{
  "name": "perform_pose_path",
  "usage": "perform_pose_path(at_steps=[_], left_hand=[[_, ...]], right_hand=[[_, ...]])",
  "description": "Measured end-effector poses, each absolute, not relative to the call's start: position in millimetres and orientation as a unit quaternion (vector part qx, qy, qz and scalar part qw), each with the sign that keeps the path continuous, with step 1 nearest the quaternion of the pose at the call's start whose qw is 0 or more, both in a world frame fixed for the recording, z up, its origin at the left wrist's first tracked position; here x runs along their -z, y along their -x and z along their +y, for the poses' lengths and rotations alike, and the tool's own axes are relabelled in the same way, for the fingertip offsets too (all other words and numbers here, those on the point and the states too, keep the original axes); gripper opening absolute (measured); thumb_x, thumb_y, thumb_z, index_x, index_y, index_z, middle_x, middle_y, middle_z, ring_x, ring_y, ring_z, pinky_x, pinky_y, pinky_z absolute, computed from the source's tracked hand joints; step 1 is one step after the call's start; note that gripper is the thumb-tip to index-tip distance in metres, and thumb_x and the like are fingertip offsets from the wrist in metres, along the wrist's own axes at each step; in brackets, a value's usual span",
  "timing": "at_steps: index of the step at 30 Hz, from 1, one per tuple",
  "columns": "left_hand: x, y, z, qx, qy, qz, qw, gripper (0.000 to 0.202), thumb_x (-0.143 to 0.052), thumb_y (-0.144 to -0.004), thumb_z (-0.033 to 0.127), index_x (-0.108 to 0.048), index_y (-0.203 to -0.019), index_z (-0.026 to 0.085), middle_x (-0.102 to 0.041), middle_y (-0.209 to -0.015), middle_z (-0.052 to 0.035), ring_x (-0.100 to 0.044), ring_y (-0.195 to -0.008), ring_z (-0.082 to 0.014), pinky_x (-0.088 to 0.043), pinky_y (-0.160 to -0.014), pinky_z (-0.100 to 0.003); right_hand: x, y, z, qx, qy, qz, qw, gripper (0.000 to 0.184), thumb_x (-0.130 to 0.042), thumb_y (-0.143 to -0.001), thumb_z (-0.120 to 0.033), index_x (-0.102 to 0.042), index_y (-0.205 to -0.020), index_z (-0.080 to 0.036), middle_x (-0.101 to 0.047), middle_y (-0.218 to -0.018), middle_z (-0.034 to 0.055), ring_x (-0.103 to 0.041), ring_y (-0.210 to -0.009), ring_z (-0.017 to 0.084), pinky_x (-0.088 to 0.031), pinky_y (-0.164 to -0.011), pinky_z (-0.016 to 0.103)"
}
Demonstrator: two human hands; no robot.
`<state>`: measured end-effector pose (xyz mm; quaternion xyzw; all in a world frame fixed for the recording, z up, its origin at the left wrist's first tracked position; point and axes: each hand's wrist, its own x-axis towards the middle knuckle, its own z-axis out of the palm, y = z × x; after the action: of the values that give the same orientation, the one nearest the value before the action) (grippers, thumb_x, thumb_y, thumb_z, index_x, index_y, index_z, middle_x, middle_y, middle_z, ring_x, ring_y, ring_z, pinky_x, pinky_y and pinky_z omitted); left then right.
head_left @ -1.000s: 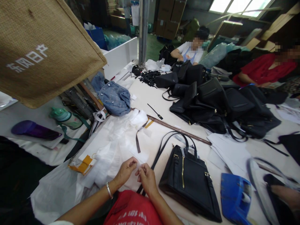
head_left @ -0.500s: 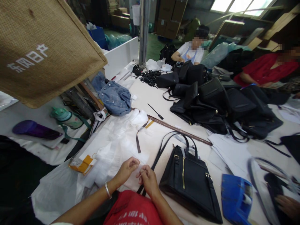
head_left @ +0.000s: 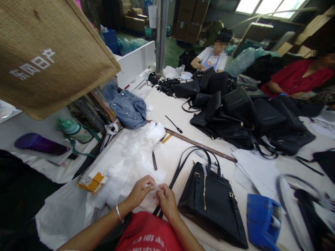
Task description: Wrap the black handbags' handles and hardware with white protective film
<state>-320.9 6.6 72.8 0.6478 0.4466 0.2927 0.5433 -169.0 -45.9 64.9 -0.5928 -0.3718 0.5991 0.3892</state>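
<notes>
My left hand, with a silver bracelet at the wrist, pinches one side of a small, thin, see-through whitish piece. My right hand has its fingertips closed on the other side of it, close to the left fingers. What the piece is made of I cannot make out. Just right of my hands a black handbag with a gold zipper leans on the table, its handles and long strap up. Thin white wrapping sheets lie crumpled to the left, with a short brown strip on them.
Black bags are heaped across the table's far side. A blue plastic object and white papers lie to the right. A denim garment, a purple bottle and a burlap sheet are at left. Two people sit opposite.
The see-through piece shows less between my fingers, and both hands have barely moved. The upper part of the brown strip is now covered by white sheeting. The dark shape at the lower right has shifted.
</notes>
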Motion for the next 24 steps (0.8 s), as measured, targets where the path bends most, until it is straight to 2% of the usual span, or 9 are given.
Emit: perform_pose_path(at_steps=[8, 14, 20, 24], left_hand=[[-77, 325, 9, -0.284, -0.667, 0.427, 0.54, 0.019, -0.053, -0.087, 0.033, -0.059, -0.077, 0.018, -0.056, -0.084, -0.0023, -0.054, -0.084, -0.0177, -0.04, -0.079, -0.029], [-73, 324, 5, -0.279, -0.672, 0.435, 0.531, 0.02, -0.05, -0.089, 0.034, -0.057, -0.077, 0.019, -0.056, -0.086, -0.003, -0.053, -0.084, -0.018, -0.041, -0.08, -0.03], [-75, 321, 3, -0.276, -0.681, 0.447, 0.511, 0.016, -0.051, -0.087, 0.031, -0.058, -0.078, 0.02, -0.058, -0.098, -0.0049, -0.054, -0.096, -0.0201, -0.041, -0.087, -0.031], [-80, 319, 1, -0.256, -0.7, 0.449, 0.493, 0.017, -0.047, -0.088, 0.029, -0.06, -0.081, 0.021, -0.06, -0.103, -0.0057, -0.055, -0.099, -0.0209, -0.042, -0.088, -0.032]], right_hand=[[-57, 166, -47, -0.563, 0.608, -0.418, 0.371, 0.022, -0.042, -0.09, -0.039, -0.053, -0.087, -0.019, -0.062, -0.063, -0.0016, -0.051, -0.043, 0.011, -0.039, -0.044, 0.021], [-50, 163, -49, -0.548, 0.648, -0.354, 0.393, 0.025, -0.045, -0.088, -0.044, -0.05, -0.091, -0.02, -0.063, -0.066, -0.0015, -0.051, -0.043, 0.011, -0.04, -0.043, 0.021], [-63, 160, -58, -0.63, 0.599, -0.321, 0.376, 0.031, -0.053, -0.084, -0.049, -0.051, -0.078, -0.019, -0.062, -0.062, -0.0006, -0.049, -0.042, 0.009, -0.037, -0.04, 0.019], [-64, 160, -57, -0.636, 0.591, -0.305, 0.391, 0.034, -0.057, -0.081, -0.052, -0.055, -0.08, -0.018, -0.064, -0.069, 0.0005, -0.049, -0.045, 0.008, -0.04, -0.043, 0.019]])
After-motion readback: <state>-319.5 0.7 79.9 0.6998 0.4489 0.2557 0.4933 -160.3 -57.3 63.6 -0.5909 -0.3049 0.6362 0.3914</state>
